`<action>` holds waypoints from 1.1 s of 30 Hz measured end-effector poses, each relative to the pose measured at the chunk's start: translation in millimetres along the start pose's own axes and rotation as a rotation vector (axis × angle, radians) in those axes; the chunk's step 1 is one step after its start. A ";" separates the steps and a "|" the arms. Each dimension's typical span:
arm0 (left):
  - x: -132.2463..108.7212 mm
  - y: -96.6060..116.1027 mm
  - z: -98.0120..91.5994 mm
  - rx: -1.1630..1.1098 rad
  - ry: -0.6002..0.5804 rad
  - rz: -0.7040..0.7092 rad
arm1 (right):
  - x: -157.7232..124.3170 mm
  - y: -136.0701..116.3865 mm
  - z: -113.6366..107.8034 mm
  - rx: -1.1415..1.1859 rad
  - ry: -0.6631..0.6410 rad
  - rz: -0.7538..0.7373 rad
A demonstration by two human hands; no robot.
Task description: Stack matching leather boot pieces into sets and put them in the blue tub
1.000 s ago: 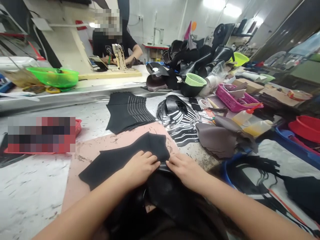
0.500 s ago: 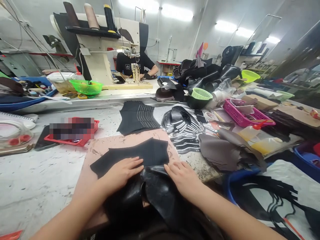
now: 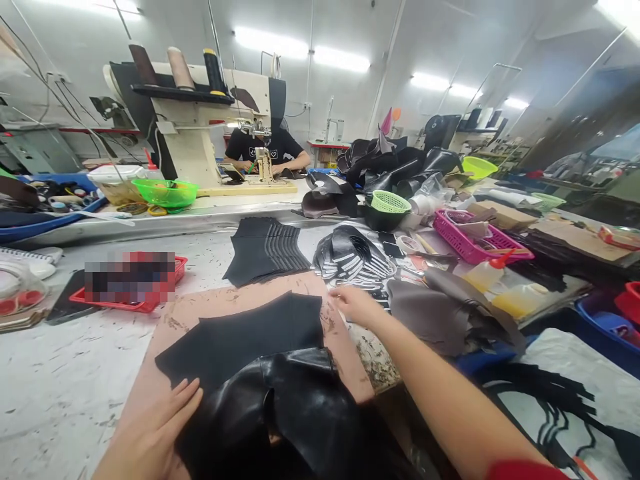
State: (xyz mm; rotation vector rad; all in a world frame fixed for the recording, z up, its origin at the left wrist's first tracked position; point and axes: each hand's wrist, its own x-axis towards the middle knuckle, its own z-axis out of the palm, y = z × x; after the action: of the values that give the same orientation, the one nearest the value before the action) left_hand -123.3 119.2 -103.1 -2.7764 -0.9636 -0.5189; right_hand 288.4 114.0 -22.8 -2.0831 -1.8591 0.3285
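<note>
"Head view, then: where is the black panel point(image 3: 250, 333), and what are the hands doing?"

"It lies flat on the pink board point(image 3: 345, 357), its near edge overlapped by the glossy black piece point(image 3: 315, 393). The left hand point(image 3: 167, 420) has its fingers stretched out where the two meet, probably to steady them. The right hand point(image 3: 357, 307) is curled over the board's right side, near the white-striped pile point(image 3: 353, 257); I can't tell whether it pinches anything."

"Why is the dark stack point(image 3: 265, 250) fanned like that?"

"Likely so each edge shows and one layer lifts easily. It sits just beyond the board, within reach."

"And the containers?"

"The red basket point(image 3: 180, 272) has its contents blurred out. The magenta basket point(image 3: 457, 245) holds brownish scraps, and the bottle point(image 3: 520, 303) beside the red-capped one has yellow liquid in it. Further back, the green bowl point(image 3: 165, 195) holds things too small to name; the blue tub point(image 3: 90, 215) at far left is full of mixed small items."
</note>
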 end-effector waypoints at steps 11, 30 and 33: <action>94.7 69.7 -55.0 -0.052 -0.133 -0.241 | 91.5 33.6 13.6 0.166 0.484 0.473; 105.9 120.4 -110.5 -1.005 0.097 -0.530 | -94.0 -130.7 5.3 0.592 0.442 -0.621; 100.0 120.5 -114.0 -1.163 0.035 -0.619 | -99.2 -136.9 4.5 0.597 0.447 -0.597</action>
State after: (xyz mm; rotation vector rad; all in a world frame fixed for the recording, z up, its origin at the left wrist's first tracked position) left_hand -5.7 52.8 35.7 -3.2271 -2.0214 -1.6529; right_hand 149.1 29.0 22.0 -1.0494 -1.7215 0.2040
